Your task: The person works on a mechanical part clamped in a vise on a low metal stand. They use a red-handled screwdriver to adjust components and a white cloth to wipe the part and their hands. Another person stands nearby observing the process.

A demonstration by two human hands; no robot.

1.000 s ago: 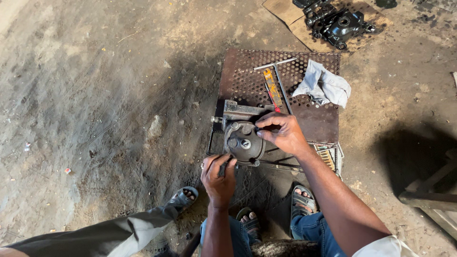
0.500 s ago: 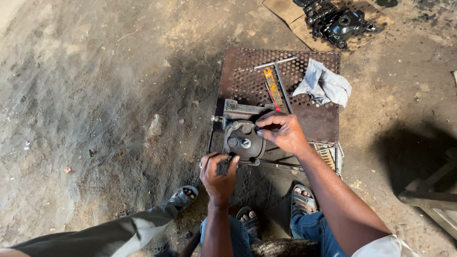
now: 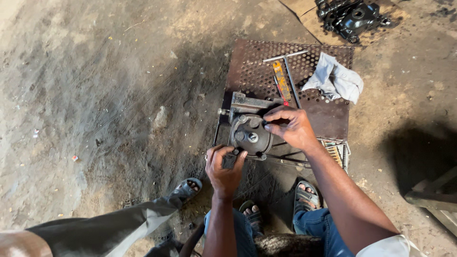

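Observation:
A round grey metal machine part (image 3: 250, 135) lies on a rusty perforated metal stand (image 3: 328, 119). My right hand (image 3: 291, 127) rests its fingertips on the part's right rim, steadying it. My left hand (image 3: 223, 167) is closed around the dark handle of a tool (image 3: 230, 160) whose tip meets the lower left edge of the part. The tool's far end is hidden by my fingers.
On the stand lie a T-handle wrench (image 3: 288, 71), an orange-handled tool (image 3: 282, 81) and a grey rag (image 3: 335, 80). Black engine parts (image 3: 354, 16) sit on cardboard beyond. Another person's leg and sandalled foot (image 3: 183, 190) are at lower left, a wooden frame (image 3: 435, 200) at right.
My left hand has shifted slightly up toward the part with the tool. My right hand stays on the part's rim.

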